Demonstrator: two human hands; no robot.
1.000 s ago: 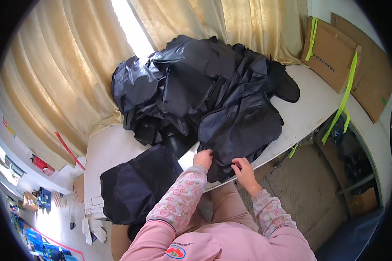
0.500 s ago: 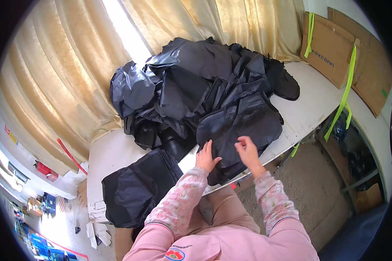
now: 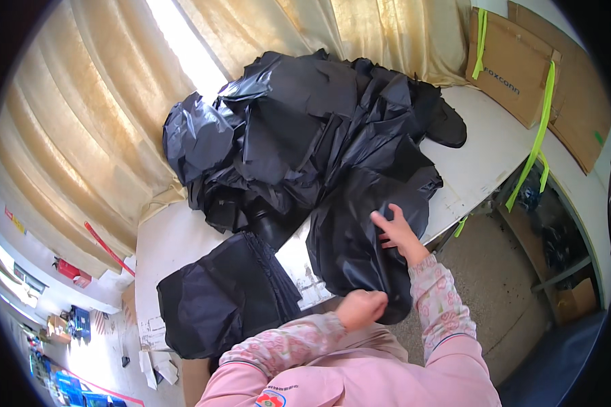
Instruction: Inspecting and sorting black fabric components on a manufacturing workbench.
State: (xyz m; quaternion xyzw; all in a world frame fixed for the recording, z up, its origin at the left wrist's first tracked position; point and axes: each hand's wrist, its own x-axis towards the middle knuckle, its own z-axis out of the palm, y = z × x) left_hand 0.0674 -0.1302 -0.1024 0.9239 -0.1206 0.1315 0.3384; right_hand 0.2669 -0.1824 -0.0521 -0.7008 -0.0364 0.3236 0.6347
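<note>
A shiny, thin black bag-like piece (image 3: 349, 217) lies over the front of the white table, its near end drooping past the edge. My left hand (image 3: 362, 310) is closed at that near end, gripping the black material. Over the right side of the same piece, my right hand (image 3: 397, 234) has its fingers spread; whether they touch the surface I cannot tell. A flat stack of similar black pieces (image 3: 214, 292) rests on the table to the left. Behind, a large crumpled heap of black pieces (image 3: 292, 115) covers much of the table.
The white table (image 3: 455, 186) runs up to gold curtains (image 3: 95, 102). Flat cardboard sheets (image 3: 506, 78) with yellow-green straps (image 3: 540, 136) lean at the right. A framed shelf with black bags (image 3: 557, 247) stands below right. A red bar (image 3: 108, 247) shows at the left.
My left hand has moved toward me and closed on the near end of the black piece, which is now pulled down and creased. My right hand has shifted slightly right and spread its fingers.
</note>
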